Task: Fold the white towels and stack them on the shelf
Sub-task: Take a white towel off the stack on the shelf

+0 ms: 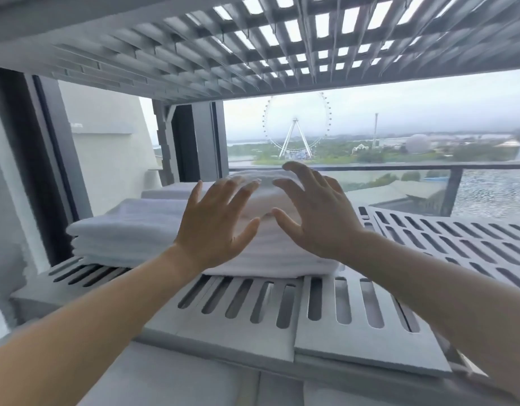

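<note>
I've got both hands up over the stack of folded white terry towels (170,230), which sits on the grey slotted plastic shelf board (320,329), pushed toward the 9 o'clock side against the dark window frame (39,148). A second, higher folded white towel pile (252,178) lies behind it at 12 o'clock, so the shelf already holds at least two piles.

Left hand (214,227): fingers spread, palm facing the stack, nothing held; can't tell if the palm actually touches cloth or hovers just over it. Right hand (314,212): same, fingers splayed and slightly curled, empty, just beside the left w/ thumbs nearly meeting. Looks to me like a pat-down or release pose, prob. to flatten and square the front pile so it won't slump.

Towels are kept to the 9 o'clock side, I'd guess, b/c the grey slotted panel at 3 o'clock (446,238) sits tilted, its near edge lifted off the frame, so a poor base. The grey slatted shelf overhead (252,45) limits pile height.

Next, in my judgement: press even, check edges line up, pull back w/o dragging the top layer.
</note>
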